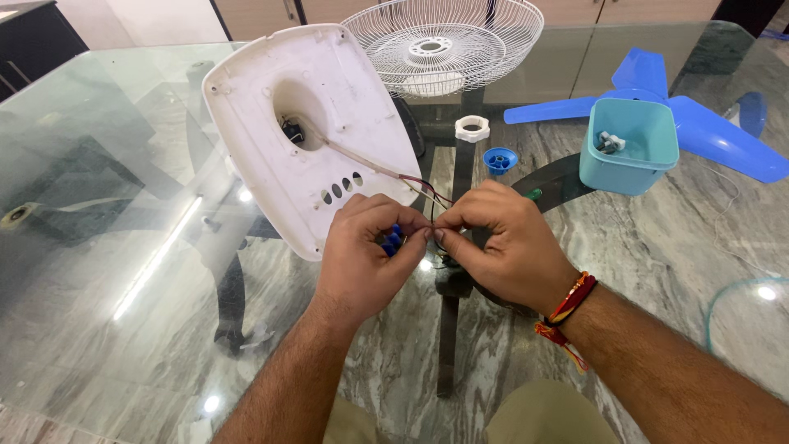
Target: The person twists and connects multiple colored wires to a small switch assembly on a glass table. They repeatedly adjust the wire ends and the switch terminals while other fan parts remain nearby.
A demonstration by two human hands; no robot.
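**Two hands pinch thin wires together beside an upturned fan base**

The fingers (422, 233) of both hands meet tip to tip over the glass, thumb and forefinger pressed together on the ends of the thin red and dark wires (427, 191). Holding them this close lets each hand steady the other on so fine a thing. The left hand (366, 251) also curls around a small blue plastic connector piece (392, 241), tucked in the palm where it stays ready while the fingertips work. The right hand (505, 247), with a red and orange thread band (567, 308) at the wrist, nips the wires from the other side.

The wires run up and back into the round opening of the white plastic fan base cover (308, 123), which lies tilted with its inner side up just beside the hands, so the cable reaches them with little slack.

Farther off on the glass-topped table (123, 247), loose parts sit apart from the work: a white plastic ring nut (472, 128), a small blue plastic cap (499, 159), a white wire fan grille (444, 45), blue plastic fan blades (715, 136), and a light blue square plastic tub (629, 160) holding a small part, likely to keep it from straying.
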